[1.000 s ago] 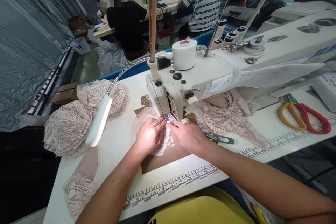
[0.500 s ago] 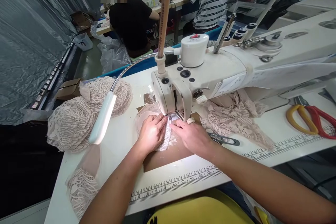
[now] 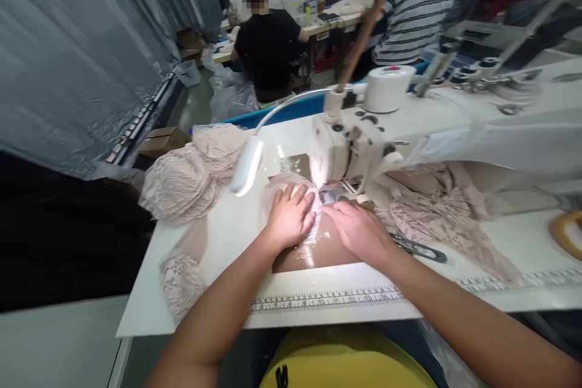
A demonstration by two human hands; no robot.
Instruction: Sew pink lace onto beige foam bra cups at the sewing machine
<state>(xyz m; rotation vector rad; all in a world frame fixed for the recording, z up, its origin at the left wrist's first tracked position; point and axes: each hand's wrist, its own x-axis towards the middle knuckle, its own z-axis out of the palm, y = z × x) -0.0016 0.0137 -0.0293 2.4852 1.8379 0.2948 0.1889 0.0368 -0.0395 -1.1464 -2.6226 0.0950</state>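
A white sewing machine stands over the table, its needle area lit by a small lamp. Under and beside the presser foot lies a pale pink lace piece. My left hand rests flat on this lace, left of the foot, fingers spread. To the right of the foot, my right hand has its fingers close together with the index finger pointing at the lace edge; what they hold, if anything, is hidden. Both hands are over a brown plate.
Lace stacks sit at the left, with one piece near the front. More lace lies right of the needle, by grey snips. Yellow-handled scissors are at the right edge. Two people work beyond.
The view has shifted, so the table appears further right. My left fingers, bunched at the needle before, now lie spread on the lace. My right hand stays beside the foot.
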